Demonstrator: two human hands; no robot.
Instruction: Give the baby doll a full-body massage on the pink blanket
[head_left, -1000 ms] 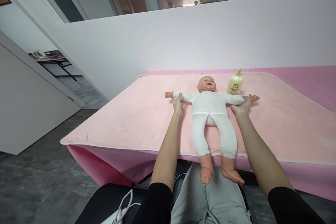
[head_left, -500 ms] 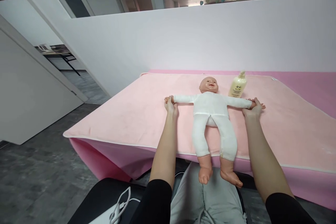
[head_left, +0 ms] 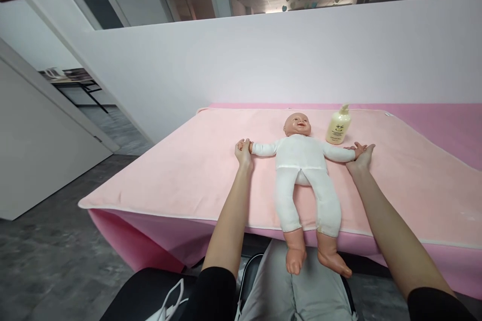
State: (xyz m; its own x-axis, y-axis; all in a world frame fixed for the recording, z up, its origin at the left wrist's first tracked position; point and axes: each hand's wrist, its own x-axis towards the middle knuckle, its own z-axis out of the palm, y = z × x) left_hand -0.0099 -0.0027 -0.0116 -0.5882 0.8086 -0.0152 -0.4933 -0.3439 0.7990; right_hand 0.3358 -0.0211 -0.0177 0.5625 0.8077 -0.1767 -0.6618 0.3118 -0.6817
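Note:
A baby doll (head_left: 301,153) in a white suit lies on its back, its arms spread and its bare feet hanging past the table's near edge. My left hand (head_left: 244,152) is closed around the doll's hand on the left, which is mostly hidden. On the other side, my right hand (head_left: 360,160) loosely cups the doll's other hand (head_left: 358,149) from below, the thumb held out to the right. A pale yellow pump bottle (head_left: 338,125) stands beside the doll's head, touching neither hand.
A light pink blanket (head_left: 169,170) covers the table over a darker pink cloth (head_left: 440,128). Behind is a white wall (head_left: 263,65) with a window above. A black chair (head_left: 143,291) with a white cable (head_left: 173,296) is at lower left, and a door (head_left: 41,140) is farther left.
The doll's arms have come inward and look less stretched. My right thumb has lifted off the doll's hand; my left hand keeps its hold. The view has shifted slightly.

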